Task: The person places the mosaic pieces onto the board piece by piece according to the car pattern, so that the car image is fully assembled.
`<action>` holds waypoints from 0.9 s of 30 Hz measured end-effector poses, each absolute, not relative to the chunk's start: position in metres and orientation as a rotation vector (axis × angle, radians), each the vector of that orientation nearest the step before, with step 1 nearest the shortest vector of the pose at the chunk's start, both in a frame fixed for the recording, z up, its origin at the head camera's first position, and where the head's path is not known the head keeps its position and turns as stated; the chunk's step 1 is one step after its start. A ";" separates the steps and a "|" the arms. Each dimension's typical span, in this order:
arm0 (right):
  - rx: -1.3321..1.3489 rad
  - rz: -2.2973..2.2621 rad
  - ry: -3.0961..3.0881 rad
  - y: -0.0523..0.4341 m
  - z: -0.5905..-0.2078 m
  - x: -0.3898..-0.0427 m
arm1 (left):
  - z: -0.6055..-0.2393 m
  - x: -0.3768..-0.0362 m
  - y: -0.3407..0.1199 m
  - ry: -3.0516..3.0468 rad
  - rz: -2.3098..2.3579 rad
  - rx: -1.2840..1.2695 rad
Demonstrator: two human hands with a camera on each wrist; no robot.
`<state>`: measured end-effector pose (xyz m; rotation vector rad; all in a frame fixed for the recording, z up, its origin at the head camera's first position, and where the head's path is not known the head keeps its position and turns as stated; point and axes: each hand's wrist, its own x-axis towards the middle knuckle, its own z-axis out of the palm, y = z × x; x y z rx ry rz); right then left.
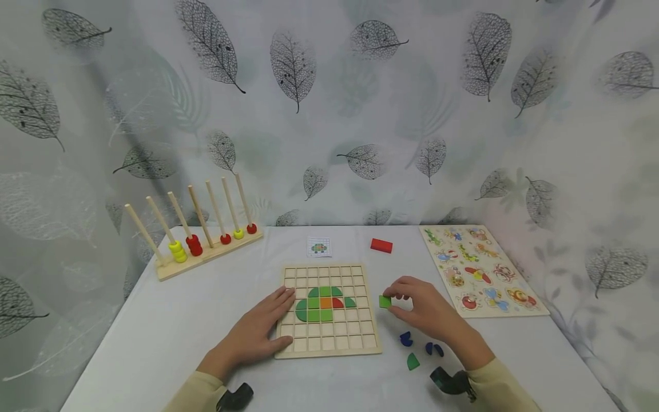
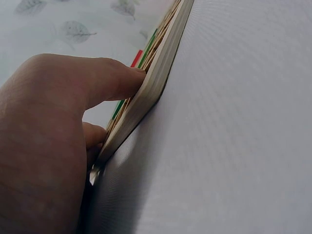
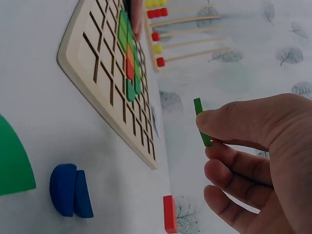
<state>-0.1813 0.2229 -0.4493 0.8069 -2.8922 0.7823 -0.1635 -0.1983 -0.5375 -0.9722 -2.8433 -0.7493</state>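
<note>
A wooden grid board [image 1: 329,343] [image 3: 105,80] [image 2: 156,78] lies flat on the white table, with green, orange and red tiles [image 1: 323,303] set in its middle cells. My left hand [image 1: 262,329] rests flat on the board's left edge, fingers straight, the thumb [image 2: 105,78] against its rim. My right hand [image 1: 417,306] [image 3: 258,146] hovers just right of the board and pinches a small green square tile [image 1: 385,301] [image 3: 202,122] between thumb and fingers.
Loose blue pieces [image 1: 406,339] [image 3: 70,190] and a green quarter-round [image 1: 413,361] lie front right. A red block [image 1: 381,245] [image 3: 169,213] and a pattern card [image 1: 319,247] sit behind the board. A peg rack with rings [image 1: 206,243] stands left; an animal puzzle [image 1: 479,269] lies right.
</note>
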 end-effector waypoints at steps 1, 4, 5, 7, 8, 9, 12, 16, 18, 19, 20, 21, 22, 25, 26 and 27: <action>0.818 0.782 -2.890 0.221 -0.449 -0.182 | -0.538 -0.163 -0.199 -2.841 -0.751 -0.973; 0.847 0.788 -2.886 0.214 -0.449 -0.184 | -0.537 -0.163 -0.199 -2.839 -0.746 -0.973; 0.856 0.792 -2.884 0.211 -0.449 -0.184 | -0.537 -0.163 -0.199 -2.842 -0.749 -0.973; 0.866 0.792 -2.888 0.207 -0.449 -0.185 | -0.536 -0.162 -0.199 -2.842 -0.749 -0.973; 0.871 0.795 -2.890 0.204 -0.449 -0.186 | -0.536 -0.162 -0.199 -2.842 -0.750 -0.973; 0.876 0.799 -2.892 0.202 -0.448 -0.186 | -0.535 -0.162 -0.199 -2.842 -0.750 -0.973; 0.889 0.806 -2.895 0.196 -0.448 -0.187 | -0.536 -0.162 -0.199 -2.841 -0.745 -0.975; 0.914 0.826 -2.883 0.188 -0.448 -0.188 | -0.536 -0.163 -0.199 -2.837 -0.744 -0.978; 0.928 0.835 -2.872 0.184 -0.449 -0.189 | -0.536 -0.163 -0.199 -2.834 -0.745 -0.980; 0.940 0.837 -2.865 0.182 -0.450 -0.190 | -0.536 -0.163 -0.199 -2.832 -0.747 -0.981; 0.949 0.841 -2.859 0.181 -0.451 -0.190 | -0.536 -0.163 -0.199 -2.831 -0.749 -0.982; 0.960 0.847 -2.852 0.179 -0.452 -0.191 | -0.537 -0.163 -0.199 -2.831 -0.748 -0.983; 0.967 0.856 -2.846 0.178 -0.453 -0.192 | -0.537 -0.163 -0.199 -2.832 -0.747 -0.982; 0.989 0.879 -2.841 0.174 -0.457 -0.193 | -0.536 -0.163 -0.199 -2.839 -0.748 -0.979; 0.988 0.884 -2.847 0.172 -0.457 -0.194 | -0.536 -0.163 -0.199 -2.842 -0.748 -0.976; 0.987 0.888 -2.854 0.171 -0.458 -0.194 | -0.536 -0.163 -0.198 -2.846 -0.750 -0.974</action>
